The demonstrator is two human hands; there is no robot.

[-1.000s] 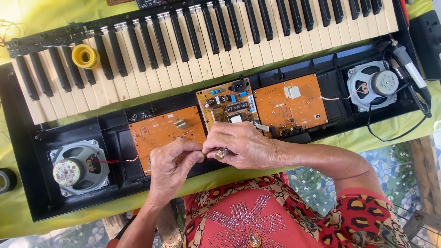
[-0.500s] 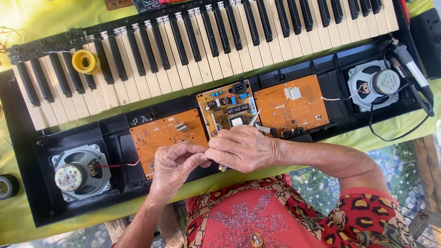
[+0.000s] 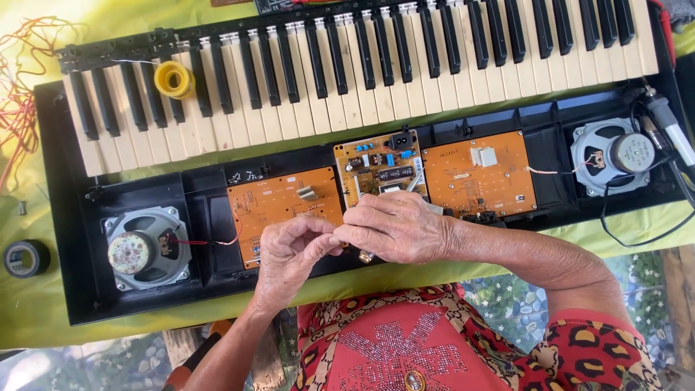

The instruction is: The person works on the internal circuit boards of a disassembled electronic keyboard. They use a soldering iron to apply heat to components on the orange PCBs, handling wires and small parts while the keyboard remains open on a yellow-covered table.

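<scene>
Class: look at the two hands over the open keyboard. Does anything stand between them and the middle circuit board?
Nothing visible does. The left hand and right hand meet at the near edge of the middle board, the right hand covering its lower end. Whether the fingers pinch a small part cannot be told.

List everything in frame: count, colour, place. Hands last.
keyboard case: 1, black, opened, across the table
keys: 1 row, cream and black, top
circuit boards: 3, orange, centre of case
speakers: 2, grey, one at each end of the case
yellow tape roll: 1, on the keys, upper left
black tape roll: 1, on the cloth, far left
loose wires: bundle, red and orange, left edge
cloth: 1, yellow-green, under the case
left hand: fingers pinched against the right, over the case's front edge; contents unclear
right hand: over the middle board's lower edge
</scene>
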